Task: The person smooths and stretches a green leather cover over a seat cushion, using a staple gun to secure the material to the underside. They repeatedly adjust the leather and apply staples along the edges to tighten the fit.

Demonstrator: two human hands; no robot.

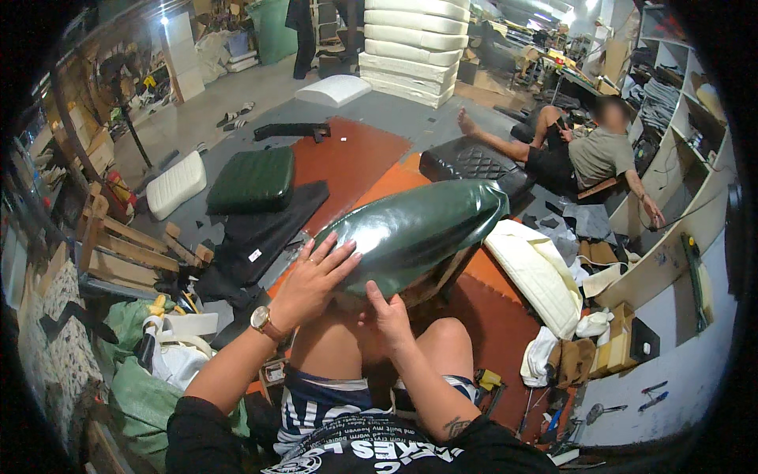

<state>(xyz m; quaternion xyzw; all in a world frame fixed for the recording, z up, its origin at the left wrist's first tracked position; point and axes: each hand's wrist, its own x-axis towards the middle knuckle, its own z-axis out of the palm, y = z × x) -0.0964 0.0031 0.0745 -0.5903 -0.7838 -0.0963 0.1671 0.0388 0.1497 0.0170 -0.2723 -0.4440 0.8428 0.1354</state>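
Note:
A large padded panel in glossy dark green leather-like covering [418, 229] lies tilted across my knees, its far right corner creased. My left hand [316, 276], with a watch on the wrist, rests flat on its left end, fingers stretched out. At the near edge, my right hand [385, 316] is closed, thumb up against the green covering and fingers curled at the rim. What those fingers pinch is partly hidden. Below the panel, a wooden frame part [454, 272] shows.
Beyond lie a green cushion [251, 180], a white cushion [176, 184] and a black quilted cushion [474, 166]. A cream padded piece [537, 276] is at right. Another person [604, 154] sits on the floor by the shelves [671, 182]. Tools [545, 419] lie lower right.

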